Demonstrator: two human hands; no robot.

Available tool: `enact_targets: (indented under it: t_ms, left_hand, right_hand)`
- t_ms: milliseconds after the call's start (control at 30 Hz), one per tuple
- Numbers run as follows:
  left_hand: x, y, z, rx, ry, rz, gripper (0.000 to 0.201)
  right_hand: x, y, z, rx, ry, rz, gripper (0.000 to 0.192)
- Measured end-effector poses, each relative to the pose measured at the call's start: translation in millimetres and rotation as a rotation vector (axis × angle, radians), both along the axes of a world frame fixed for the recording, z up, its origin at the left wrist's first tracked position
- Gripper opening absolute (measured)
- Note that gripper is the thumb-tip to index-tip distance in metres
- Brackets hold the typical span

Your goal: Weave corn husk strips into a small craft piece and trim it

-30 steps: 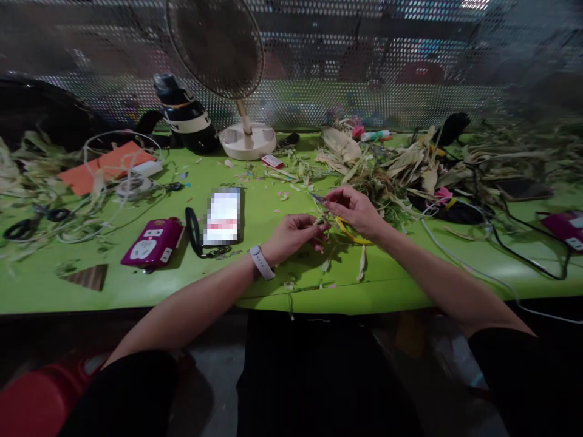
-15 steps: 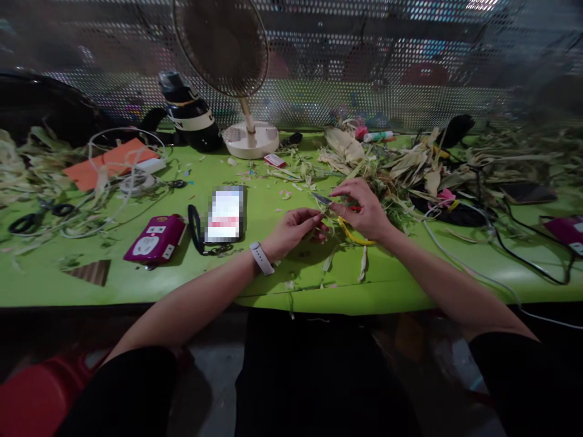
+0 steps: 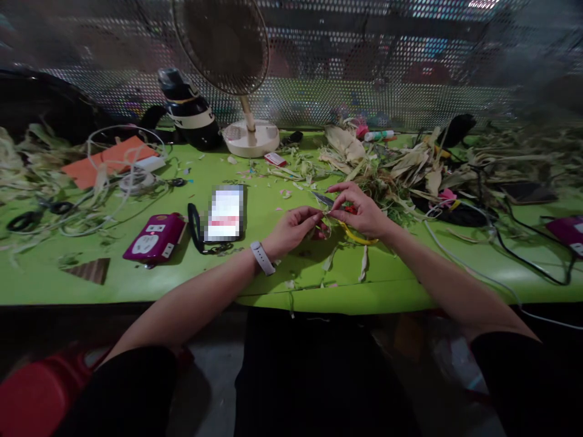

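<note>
Near the front edge of the glossy green desk (image 3: 195,276), a thin pale-green plant strand (image 3: 325,214) runs between two nearly closed hands: the left hand (image 3: 303,226) pinches it between thumb and fingertips, while the right hand (image 3: 364,211) pinches its other end and keeps yellow-handled metal scissors (image 3: 324,199) in its grip, blades angled toward the back left corner. Behind them, dried tan leaves (image 3: 345,144) heap toward the back edge.

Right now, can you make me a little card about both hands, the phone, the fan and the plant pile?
left hand: pinching a thin plant strip
right hand: at the same strip, also holding yellow-handled scissors
phone: screen lit, on the green table, left of the hands
fan: at the back, right of the black bottle
plant pile: dry and green bits, beyond the right hand
</note>
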State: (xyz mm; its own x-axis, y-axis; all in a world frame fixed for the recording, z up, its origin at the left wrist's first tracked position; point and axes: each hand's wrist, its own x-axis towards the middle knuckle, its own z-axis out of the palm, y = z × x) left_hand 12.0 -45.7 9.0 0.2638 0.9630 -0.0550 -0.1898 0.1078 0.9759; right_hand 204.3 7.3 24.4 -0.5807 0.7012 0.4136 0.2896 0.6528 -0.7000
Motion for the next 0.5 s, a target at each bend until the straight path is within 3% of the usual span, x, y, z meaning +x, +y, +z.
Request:
enact_targets:
  t_ms: [100,167,200,267,367,500]
  left_hand:
    - [-1.0,1.4,2.0,-0.062,-0.046,0.055,0.014]
    - [-2.6,2.7,3.6,-0.104,-0.078,0.083,0.016]
    - [-3.6,3.4,4.5,-0.119,-0.088,0.094,0.018]
    - [-5.7,5.1,5.8,-0.141,-0.093,0.109,0.019]
    - [-9.2,8.2,6.9,-0.153,-0.105,0.151,0.02]
    - [-12.9,11.9,7.3,-0.147,-0.152,0.219,0.021]
  right_hand:
    - [1.9,2.0,3.4,-0.006,0.11,-0.093,0.024]
    - [7.1,3.4,11.3,-0.049,0.067,-0.168,0.024]
    - [11.0,3.6,16.6,-0.073,-0.037,-0.194,0.024]
    - [19.3,2.2,27.9,-0.082,-0.448,-0.158,0.023]
    - [26.3,-5.2,39.3,0.033,-0.97,-0.192,0.022]
    - [21.5,-15.5,41.1,0.055,-1.217,-0.254,0.032]
